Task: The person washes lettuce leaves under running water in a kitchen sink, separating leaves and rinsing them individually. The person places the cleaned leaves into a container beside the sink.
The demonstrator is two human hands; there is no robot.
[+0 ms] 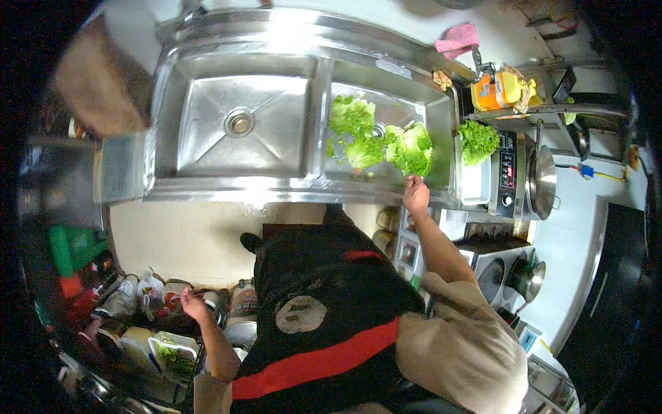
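Note:
In the right basin point(439, 116) of the stainless steel sink lie loose green lettuce leaves point(357, 116) and a larger bunch of lettuce point(411, 147). My right hand point(416, 195) is over the basin's near edge with its fingers curled, meeting the lower edge of that bunch in the picture. Whether the fingers grip a leaf cannot be made out. My left hand point(194, 306) hangs out to the side, loosely bent, with nothing visible in it. Behind it in view are bags and containers point(151, 295) near the floor.
The left basin point(274, 150) has a drain. Right of the sink, frilly lettuce point(478, 141) rests on a white container point(476, 181), beside a cooker control panel point(508, 173) and a metal pan point(543, 181). An orange-and-yellow jug point(499, 93) stands behind. A white basket point(176, 346) holds greens at lower left.

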